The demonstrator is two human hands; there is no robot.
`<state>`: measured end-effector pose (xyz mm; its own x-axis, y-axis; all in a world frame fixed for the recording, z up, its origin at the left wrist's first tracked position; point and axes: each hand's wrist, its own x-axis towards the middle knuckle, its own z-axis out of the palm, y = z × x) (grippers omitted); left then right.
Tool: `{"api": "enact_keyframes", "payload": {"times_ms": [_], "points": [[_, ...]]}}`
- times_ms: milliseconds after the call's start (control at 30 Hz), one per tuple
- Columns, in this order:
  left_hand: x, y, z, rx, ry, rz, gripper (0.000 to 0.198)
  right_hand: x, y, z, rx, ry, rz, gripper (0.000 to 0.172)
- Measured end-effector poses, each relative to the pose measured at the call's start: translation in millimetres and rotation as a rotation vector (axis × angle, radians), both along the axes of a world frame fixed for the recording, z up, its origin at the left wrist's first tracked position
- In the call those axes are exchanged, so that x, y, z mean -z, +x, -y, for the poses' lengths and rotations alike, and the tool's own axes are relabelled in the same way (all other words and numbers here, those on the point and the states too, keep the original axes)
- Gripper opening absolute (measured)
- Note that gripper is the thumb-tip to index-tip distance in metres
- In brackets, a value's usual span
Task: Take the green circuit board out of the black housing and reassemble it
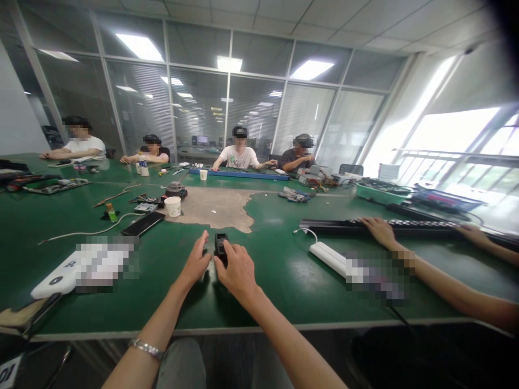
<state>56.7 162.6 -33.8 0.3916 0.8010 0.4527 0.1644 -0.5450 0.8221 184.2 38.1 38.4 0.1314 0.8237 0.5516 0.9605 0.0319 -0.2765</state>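
On the green table, right in front of me, my right hand is closed round a small black box-shaped device. Its top end, with a recess in it, shows beyond my fingers; the lower part is hidden by the hand. Just left of the device, my left hand is held on edge with its fingers stretched forward. It holds nothing, and a narrow gap seems to separate it from the device.
Left lie a black phone, a paper cup and a white power bank. A white power strip lies to the right. Beyond it, a co-worker's hands rest on a long black rail. Several people sit opposite.
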Motion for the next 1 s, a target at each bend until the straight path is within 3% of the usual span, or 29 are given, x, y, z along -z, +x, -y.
{"api": "enact_keyframes", "payload": {"times_ms": [200,400,600,833,1000], "points": [[-5.3,0,3,-0.036,0.060,-0.059,0.061,7.8,3,6,-0.054,0.075,-0.019,0.051],[-3.0,0,-1,-0.037,-0.028,0.031,0.058,17.4,5,4,-0.174,0.029,-0.022,0.049],[-6.4,1,-1,-0.056,-0.041,0.063,0.057,21.0,-2,2,-0.090,-0.042,-0.051,0.050],[-7.3,0,0,0.016,-0.011,0.006,0.069,21.0,-4,0,-0.099,-0.024,-0.130,0.046],[-15.6,-3,8,0.107,-0.013,-0.018,0.078,8.8,-2,-3,-0.100,0.072,-0.208,0.046]]}}
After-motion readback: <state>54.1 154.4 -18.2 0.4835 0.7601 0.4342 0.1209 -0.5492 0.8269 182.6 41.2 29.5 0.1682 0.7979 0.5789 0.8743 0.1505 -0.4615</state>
